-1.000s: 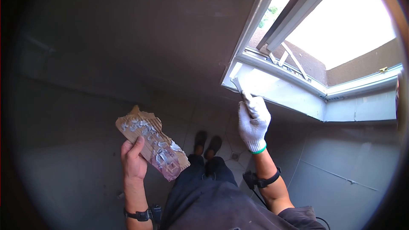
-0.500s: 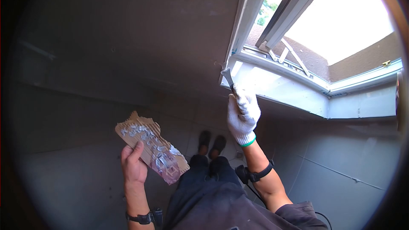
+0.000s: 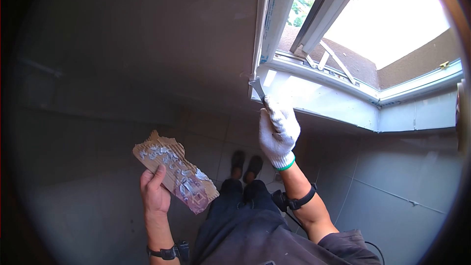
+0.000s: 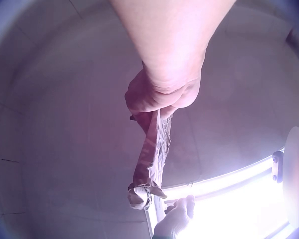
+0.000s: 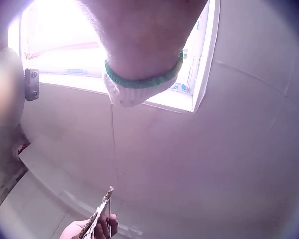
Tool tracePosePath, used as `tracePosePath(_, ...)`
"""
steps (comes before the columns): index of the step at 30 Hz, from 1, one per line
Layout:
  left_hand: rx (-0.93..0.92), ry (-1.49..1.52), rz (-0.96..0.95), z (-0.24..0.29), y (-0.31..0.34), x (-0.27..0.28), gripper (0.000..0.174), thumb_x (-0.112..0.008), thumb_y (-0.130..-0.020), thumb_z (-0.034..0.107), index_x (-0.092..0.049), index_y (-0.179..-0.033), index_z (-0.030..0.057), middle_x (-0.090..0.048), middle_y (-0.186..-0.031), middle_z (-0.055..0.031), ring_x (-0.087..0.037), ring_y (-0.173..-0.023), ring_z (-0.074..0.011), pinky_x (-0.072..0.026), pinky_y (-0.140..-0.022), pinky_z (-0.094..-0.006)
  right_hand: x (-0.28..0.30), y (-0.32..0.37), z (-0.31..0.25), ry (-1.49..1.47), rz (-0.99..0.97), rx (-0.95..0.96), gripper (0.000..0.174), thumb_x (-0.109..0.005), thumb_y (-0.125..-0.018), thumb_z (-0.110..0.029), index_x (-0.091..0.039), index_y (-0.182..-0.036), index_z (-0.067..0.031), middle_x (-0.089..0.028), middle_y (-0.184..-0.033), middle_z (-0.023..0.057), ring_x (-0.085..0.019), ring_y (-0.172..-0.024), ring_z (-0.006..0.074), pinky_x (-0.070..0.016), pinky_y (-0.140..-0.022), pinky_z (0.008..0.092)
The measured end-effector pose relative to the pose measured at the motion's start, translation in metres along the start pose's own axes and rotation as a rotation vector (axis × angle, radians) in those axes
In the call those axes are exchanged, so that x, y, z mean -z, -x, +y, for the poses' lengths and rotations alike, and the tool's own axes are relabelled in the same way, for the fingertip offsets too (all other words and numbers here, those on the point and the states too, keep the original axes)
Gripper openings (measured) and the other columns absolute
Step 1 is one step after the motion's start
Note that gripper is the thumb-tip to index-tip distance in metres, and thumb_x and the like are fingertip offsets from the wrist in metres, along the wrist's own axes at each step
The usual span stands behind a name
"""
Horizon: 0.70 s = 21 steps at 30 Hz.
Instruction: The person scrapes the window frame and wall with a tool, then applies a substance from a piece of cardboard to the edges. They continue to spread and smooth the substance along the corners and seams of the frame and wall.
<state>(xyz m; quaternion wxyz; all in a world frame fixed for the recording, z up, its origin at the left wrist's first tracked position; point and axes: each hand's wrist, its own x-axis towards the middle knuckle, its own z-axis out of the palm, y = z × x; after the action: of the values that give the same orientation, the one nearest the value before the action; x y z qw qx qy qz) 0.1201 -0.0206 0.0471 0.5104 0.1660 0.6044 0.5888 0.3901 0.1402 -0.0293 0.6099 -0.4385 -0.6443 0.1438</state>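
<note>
My bare left hand [image 3: 156,186] grips a torn piece of corrugated cardboard [image 3: 177,172] by its edge, thumb on top. Whitish-grey smears of paste cover much of the cardboard's upper face. My right hand [image 3: 280,132], in a white knit glove with a green cuff, holds a small flat scraper [image 3: 257,88] with a flared end. That end is at the lower left corner of the window frame [image 3: 267,34], where it meets the wall. In the right wrist view only the glove's cuff [image 5: 134,92] shows; the scraper is hidden there.
The tilted window sash [image 3: 333,10] hangs on a metal stay arm [image 3: 338,64] above the bright sill [image 3: 319,95]. Grey tiled wall [image 3: 397,176] runs below the window. My feet [image 3: 245,164] stand on the tiled floor underneath.
My right hand has moved left with the scraper, from over the sill to the frame's lower left corner. The left hand and cardboard have barely moved.
</note>
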Motion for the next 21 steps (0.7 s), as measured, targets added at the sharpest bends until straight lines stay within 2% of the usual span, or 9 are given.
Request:
tracePosePath(2,-0.002,-0.008,-0.007,0.0,-0.001,0.0,0.034,-0.06,-0.104,0.01,-0.061,-0.132,-0.0084,-0.068,-0.13,-0.016,-0.065,-0.119,-0.0248,-0.048,-0.108,-0.0402,0.0,-0.001,-0.001,0.0,-0.01,-0.011,0.035,-0.072,-0.083,0.015,-0.075,-0.115,0.0014,-0.077,-0.105,0.0185,-0.076,-0.094,0.0332,-0.0582,-0.083,0.0353)
tracePosePath(5,-0.006,-0.023,-0.007,-0.001,-0.001,0.002,0.034,-0.06,-0.104,0.011,-0.061,-0.132,-0.0082,-0.068,-0.13,-0.0162,-0.065,-0.119,-0.0249,-0.048,-0.108,-0.0404,-0.003,-0.004,0.003,0.039,0.034,0.093,0.053,-0.072,-0.078,0.017,-0.073,-0.126,-0.0068,-0.069,-0.085,0.0096,-0.065,-0.068,0.0243,-0.053,-0.065,0.0318)
tracePosePath(8,-0.01,-0.031,-0.007,-0.002,-0.001,0.003,0.034,-0.061,-0.104,0.012,-0.061,-0.132,-0.0081,-0.068,-0.13,-0.0162,-0.065,-0.119,-0.025,-0.0482,-0.108,-0.0404,-0.006,-0.004,0.005,0.02,0.062,0.122,0.053,-0.073,-0.078,0.016,-0.073,-0.126,-0.0076,-0.068,-0.083,0.0089,-0.065,-0.067,0.024,-0.0529,-0.063,0.0314)
tracePosePath(11,-0.008,-0.03,-0.01,-0.002,0.0,0.003,0.034,-0.061,-0.104,0.012,-0.061,-0.132,-0.008,-0.069,-0.13,-0.0161,-0.066,-0.119,-0.025,-0.0483,-0.108,-0.0404,-0.003,0.0,-0.006,0.017,-0.007,0.002,0.037,-0.071,-0.082,0.017,-0.076,-0.113,-0.0011,-0.076,-0.101,0.0166,-0.076,-0.089,0.0303,-0.058,-0.078,0.0327)
tracePosePath(21,-0.001,-0.02,-0.009,-0.004,-0.001,0.006,0.034,-0.061,-0.104,0.012,-0.062,-0.132,-0.0078,-0.069,-0.129,-0.0158,-0.066,-0.118,-0.0247,-0.0485,-0.108,-0.0401,-0.005,0.008,0.002,0.045,-0.01,0.029,0.041,-0.073,-0.08,0.017,-0.075,-0.116,-0.0038,-0.073,-0.091,0.0138,-0.072,-0.078,0.0272,-0.0561,-0.072,0.0309)
